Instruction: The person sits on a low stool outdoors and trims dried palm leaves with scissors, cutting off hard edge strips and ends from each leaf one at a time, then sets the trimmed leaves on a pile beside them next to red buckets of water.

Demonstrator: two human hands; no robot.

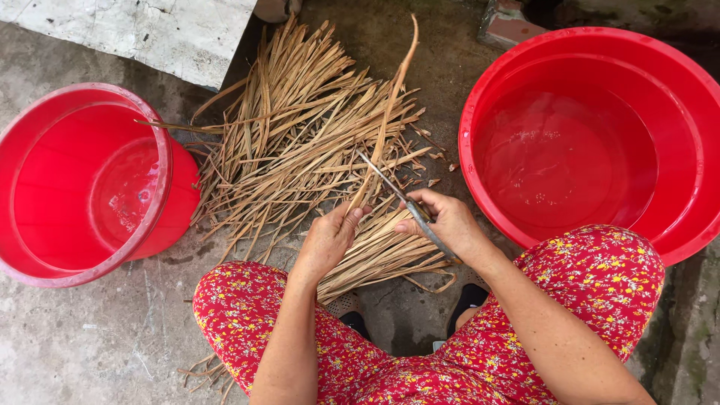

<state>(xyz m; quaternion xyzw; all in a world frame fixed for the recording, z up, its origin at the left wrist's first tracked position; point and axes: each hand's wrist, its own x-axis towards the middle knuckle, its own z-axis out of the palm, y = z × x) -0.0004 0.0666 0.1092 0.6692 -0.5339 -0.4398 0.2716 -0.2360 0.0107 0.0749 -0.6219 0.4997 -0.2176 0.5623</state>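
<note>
My left hand pinches one long dried leaf strip near its lower end; the strip rises away from me and curves at the top. My right hand grips a pair of metal scissors, whose open blades point up-left and meet the strip just above my left fingers. Beneath both hands lies a pile of dried tan leaf strips spread on the concrete ground, with a smaller bundle close to my knees.
A red bucket stands at the left and a wide red basin holding shallow water at the right. A pale slab lies at the top left. My knees in red flowered trousers frame the bottom.
</note>
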